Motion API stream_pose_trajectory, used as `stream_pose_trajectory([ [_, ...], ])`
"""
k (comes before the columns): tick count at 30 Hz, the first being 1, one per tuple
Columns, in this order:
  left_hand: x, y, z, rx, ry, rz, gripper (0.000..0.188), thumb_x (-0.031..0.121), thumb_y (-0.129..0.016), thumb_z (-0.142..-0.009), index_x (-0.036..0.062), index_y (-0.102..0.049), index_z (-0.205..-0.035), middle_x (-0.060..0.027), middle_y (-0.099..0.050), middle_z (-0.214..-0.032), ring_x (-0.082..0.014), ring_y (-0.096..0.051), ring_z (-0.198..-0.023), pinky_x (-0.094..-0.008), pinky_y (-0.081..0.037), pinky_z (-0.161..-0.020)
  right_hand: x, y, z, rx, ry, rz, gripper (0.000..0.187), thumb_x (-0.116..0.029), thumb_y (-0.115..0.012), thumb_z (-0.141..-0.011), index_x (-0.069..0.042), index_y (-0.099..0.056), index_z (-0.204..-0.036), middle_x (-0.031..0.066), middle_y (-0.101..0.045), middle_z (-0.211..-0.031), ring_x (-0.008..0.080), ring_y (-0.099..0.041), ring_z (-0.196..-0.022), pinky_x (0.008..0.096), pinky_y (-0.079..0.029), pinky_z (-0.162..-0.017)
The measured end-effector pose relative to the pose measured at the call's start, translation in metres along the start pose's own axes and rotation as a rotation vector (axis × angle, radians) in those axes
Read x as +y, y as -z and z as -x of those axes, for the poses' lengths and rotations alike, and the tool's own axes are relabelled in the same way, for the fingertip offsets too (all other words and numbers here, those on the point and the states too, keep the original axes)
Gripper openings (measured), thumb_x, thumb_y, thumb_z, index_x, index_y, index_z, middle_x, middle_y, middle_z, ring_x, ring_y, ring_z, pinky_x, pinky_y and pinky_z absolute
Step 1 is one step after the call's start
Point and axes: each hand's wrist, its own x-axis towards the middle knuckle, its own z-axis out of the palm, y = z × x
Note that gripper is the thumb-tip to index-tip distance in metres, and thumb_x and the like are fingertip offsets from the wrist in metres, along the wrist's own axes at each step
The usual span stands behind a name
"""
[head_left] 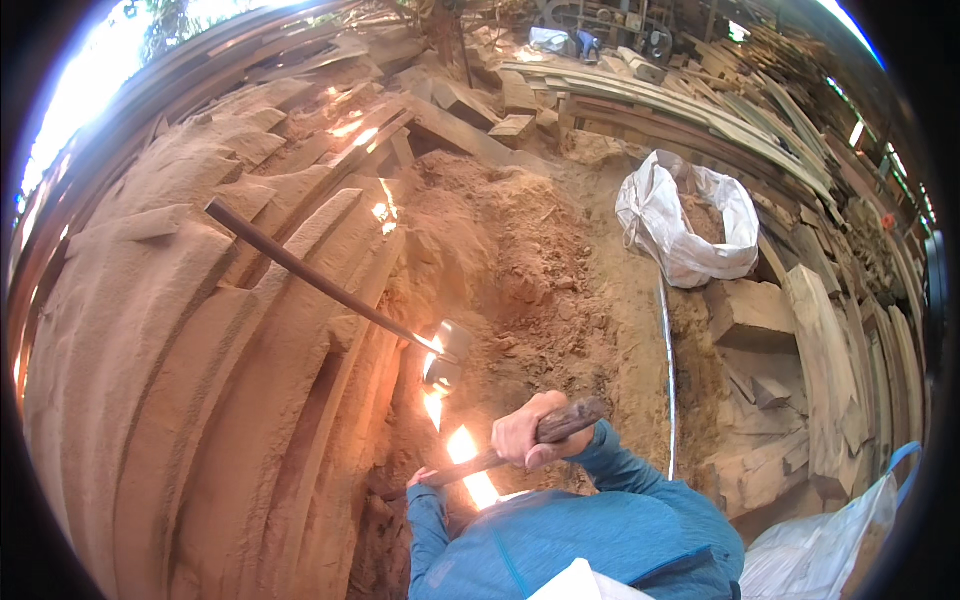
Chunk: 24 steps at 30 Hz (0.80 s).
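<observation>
Right hand (pixel 535 430) in action, fingers clamped round the wooden handle (pixel 486 462), angled before the blue shirt (pixel 590 535)! The left hand (pixel 421 478) touched it farther left, finger closure I couldn't tell; a long-shafted tool (pixel 315 276) crossed the right edge of the planks (pixel 220 400).

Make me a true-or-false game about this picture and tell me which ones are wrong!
1. The right hand holds a wooden stick. True.
2. The left hand grips the long brown pole. False: it is on the wooden stick.
3. The open sack is red. False: it is white.
4. The person's sleeves are blue. True.
5. The wood block sits inside the open sack. False: it is outside.
</observation>
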Motion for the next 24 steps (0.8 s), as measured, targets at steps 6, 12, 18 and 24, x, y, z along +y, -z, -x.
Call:
stream_pose_trajectory([
  [6, -0.015, 0.022, 0.028, 0.264, -0.187, 0.310, 0.036, 0.023, -0.044, -0.086, 0.0169, -0.038, -0.051, 0.0024, -0.043, -0.046, -0.0155, -0.045, -0.043, -0.0309, -0.042, -0.051, 0.029, 0.001, -0.001, -0.024, -0.097, 0.032, 0.015, -0.007, -0.066, -0.081, -0.002, -0.056, -0.072, 0.0067, -0.056, -0.068, 0.0176, -0.054, -0.067, 0.0318, -0.044, -0.062],
  [12, -0.028, 0.090, 0.016, -0.022, -0.523, -0.504, 0.025, 0.026, -0.045, -0.086, 0.0098, -0.052, -0.068, -0.0048, -0.056, -0.061, -0.0236, -0.054, -0.057, -0.0385, -0.047, -0.059, 0.059, -0.037, 0.017, 0.286, -0.228, 0.107, 0.016, -0.012, -0.067, -0.082, -0.005, -0.056, -0.074, 0.0026, -0.057, -0.074, 0.0116, -0.053, -0.072, 0.0266, -0.043, -0.062],
  [18, -0.007, 0.096, 0.030, 0.043, -0.467, -0.683, 0.019, 0.027, -0.052, -0.085, 0.0088, -0.059, -0.085, -0.0086, -0.064, -0.089, -0.0267, -0.060, -0.082, -0.0433, -0.050, -0.072, 0.096, -0.078, 0.003, 0.427, -0.177, 0.033, 0.014, -0.015, -0.066, -0.084, -0.008, -0.056, -0.077, 0.0013, -0.054, -0.074, 0.0093, -0.050, -0.069, 0.0252, -0.041, -0.059],
  [24, 0.027, 0.091, 0.085, 0.141, -0.063, 0.205, 0.019, 0.024, -0.054, -0.085, 0.0081, -0.060, -0.092, -0.0096, -0.064, -0.094, -0.0238, -0.060, -0.086, -0.0384, -0.051, -0.076, 0.134, -0.162, -0.039, 0.312, -0.052, 0.131, 0.011, -0.010, -0.063, -0.086, -0.005, -0.053, -0.083, 0.0013, -0.051, -0.072, 0.0081, -0.050, -0.069, 0.0227, -0.040, -0.057],
])
